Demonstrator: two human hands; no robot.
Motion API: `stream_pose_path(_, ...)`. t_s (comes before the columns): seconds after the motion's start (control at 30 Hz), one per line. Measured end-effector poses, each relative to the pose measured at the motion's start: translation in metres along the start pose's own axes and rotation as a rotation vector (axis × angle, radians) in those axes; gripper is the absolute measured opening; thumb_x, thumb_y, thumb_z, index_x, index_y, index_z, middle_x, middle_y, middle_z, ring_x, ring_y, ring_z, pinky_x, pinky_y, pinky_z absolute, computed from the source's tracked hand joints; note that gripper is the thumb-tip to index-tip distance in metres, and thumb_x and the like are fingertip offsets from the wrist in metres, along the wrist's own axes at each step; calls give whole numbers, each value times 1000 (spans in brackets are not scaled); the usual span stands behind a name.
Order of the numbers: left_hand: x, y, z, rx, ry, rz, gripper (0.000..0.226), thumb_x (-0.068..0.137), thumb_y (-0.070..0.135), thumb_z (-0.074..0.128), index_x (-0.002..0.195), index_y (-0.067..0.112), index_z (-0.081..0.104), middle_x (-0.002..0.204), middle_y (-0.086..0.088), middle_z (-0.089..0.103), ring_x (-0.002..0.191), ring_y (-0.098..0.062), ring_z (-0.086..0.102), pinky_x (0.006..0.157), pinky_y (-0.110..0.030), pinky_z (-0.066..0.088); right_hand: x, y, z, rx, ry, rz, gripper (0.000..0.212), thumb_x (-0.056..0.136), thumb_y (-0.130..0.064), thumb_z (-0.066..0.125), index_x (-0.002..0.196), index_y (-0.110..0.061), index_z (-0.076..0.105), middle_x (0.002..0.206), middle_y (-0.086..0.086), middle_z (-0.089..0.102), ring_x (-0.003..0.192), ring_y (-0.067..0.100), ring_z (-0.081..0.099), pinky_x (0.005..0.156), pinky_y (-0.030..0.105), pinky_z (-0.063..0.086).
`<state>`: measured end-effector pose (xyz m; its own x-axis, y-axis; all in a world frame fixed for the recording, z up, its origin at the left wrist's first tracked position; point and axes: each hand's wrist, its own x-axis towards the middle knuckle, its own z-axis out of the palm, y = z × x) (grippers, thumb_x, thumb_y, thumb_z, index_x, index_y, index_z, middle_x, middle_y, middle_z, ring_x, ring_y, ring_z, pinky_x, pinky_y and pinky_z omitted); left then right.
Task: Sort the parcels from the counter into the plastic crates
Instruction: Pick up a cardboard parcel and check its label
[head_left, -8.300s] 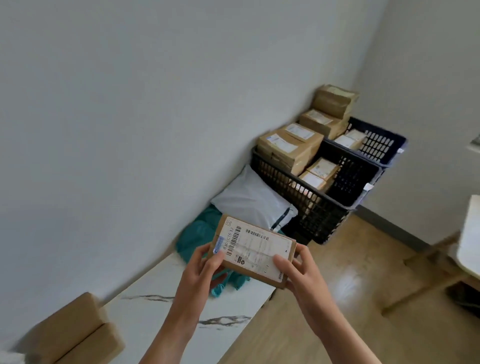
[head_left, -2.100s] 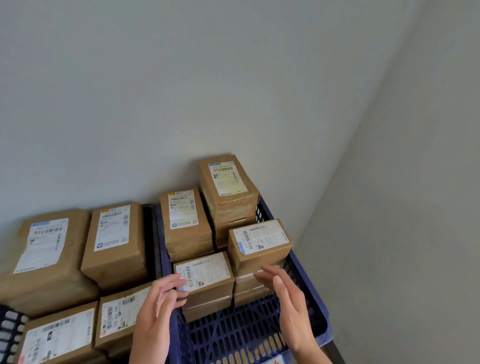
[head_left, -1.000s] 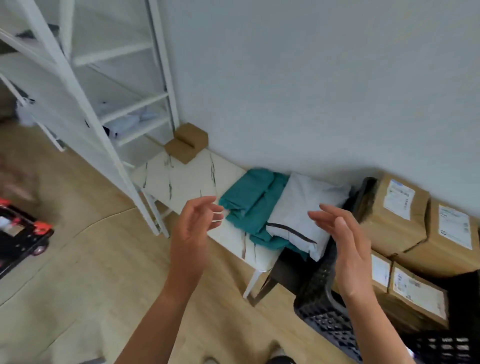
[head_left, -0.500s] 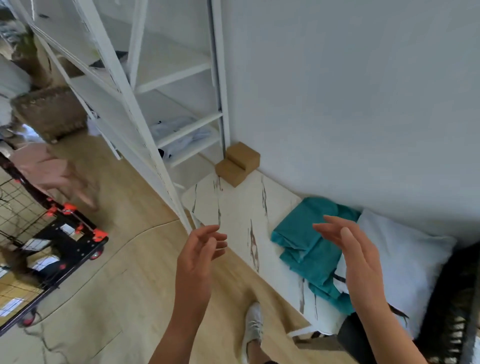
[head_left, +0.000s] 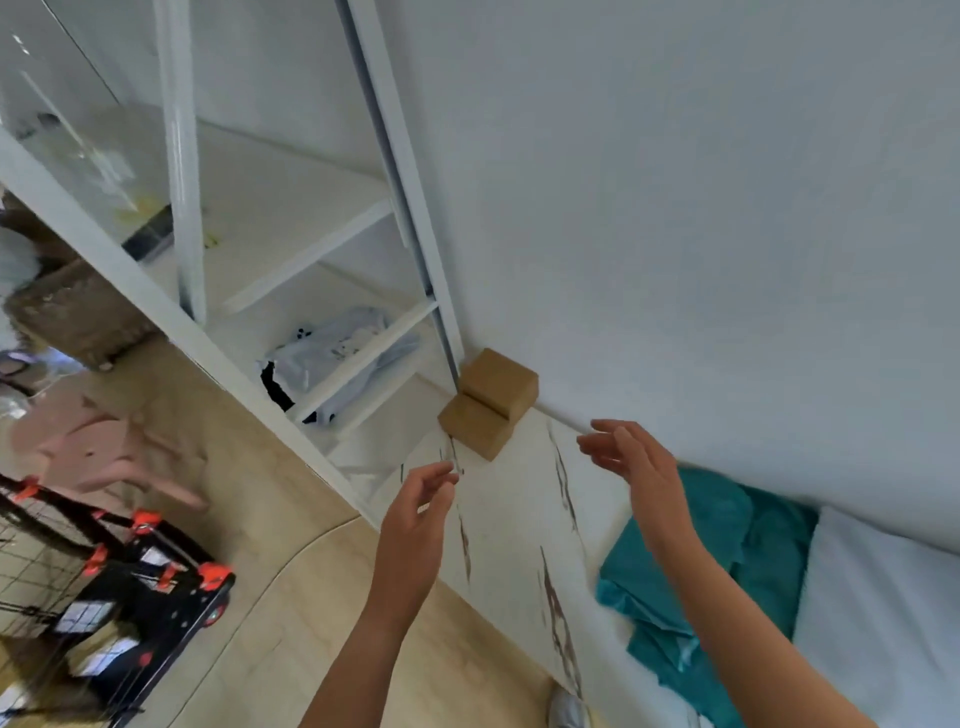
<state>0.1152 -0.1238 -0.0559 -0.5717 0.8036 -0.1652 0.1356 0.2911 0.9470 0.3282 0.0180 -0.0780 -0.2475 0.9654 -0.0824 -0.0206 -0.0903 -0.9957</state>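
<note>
Where it fills the upper right, the wall (head_left: 701, 208) is plain grey-white.
Shelf (head_left: 183, 156): white frame, upper left, standing against the wall; a pale crumpled cloth (head_left: 337, 348) lies on a lower board.
Floor (head_left: 311, 597): light wood, lower left.
Counter (head_left: 519, 499): white with brown veining, along the foot of the wall, its far end just beside the shelf.
Mailer (head_left: 883, 613): white, on the counter's near end, at the right edge.
Teal bundle (head_left: 727, 545): crumpled, on the counter, touching the mailer's left side.
Cart (head_left: 156, 577): black with orange corners, on the floor, well apart from the counter.
Back box (head_left: 498, 382): brown parcel, at the counter's far end, against the wall.
Front box (head_left: 475, 431): brown parcel, touching the back box.
Left hand (head_left: 415, 525): raised over the counter's edge, fingers loosely curled, holding nothing.
Right hand (head_left: 639, 467): raised over the counter near the teal bundle, fingers spread and relaxed, holding nothing.
Both hands are short of the boxes.
</note>
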Motion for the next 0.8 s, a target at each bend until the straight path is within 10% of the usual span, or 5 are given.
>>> stream_pose_path(0.23,133,-13,12,271,-192,-28,31,108,30,53,138,30,57,136,13,62,127,-7,57,84,-6,45,94,29,53,7,71,268,26,109,-25,49,118,-14,70,111,8,77,103,24,74,104,45,55)
stream_pose_path(0.47,271,-18,29,373,-341,-100,48,109,22,47,155,11,40,152,-8,50,119,-13,48,93,-27,34,169,65,101,41,180,527,21,108,-31,51,120,-15,57,127,10,64,112,25,62,111,46,46)
stream_pose_path(0.67,372,-49,48,555,-522,-156,75,107,31,49,167,10,8,171,-14,24,156,-35,26,122,-47,31,223,106,145,-124,167,671,37,109,-31,46,140,-14,55,144,10,53,129,27,50,121,48,36)
stream_pose_path(0.8,419,-75,65,643,-575,-235,73,110,43,41,166,6,12,169,-18,28,151,-38,34,116,-43,37,258,128,164,-161,221,707,36,109,-29,49,139,-10,54,121,5,47,111,23,44,101,40,41)
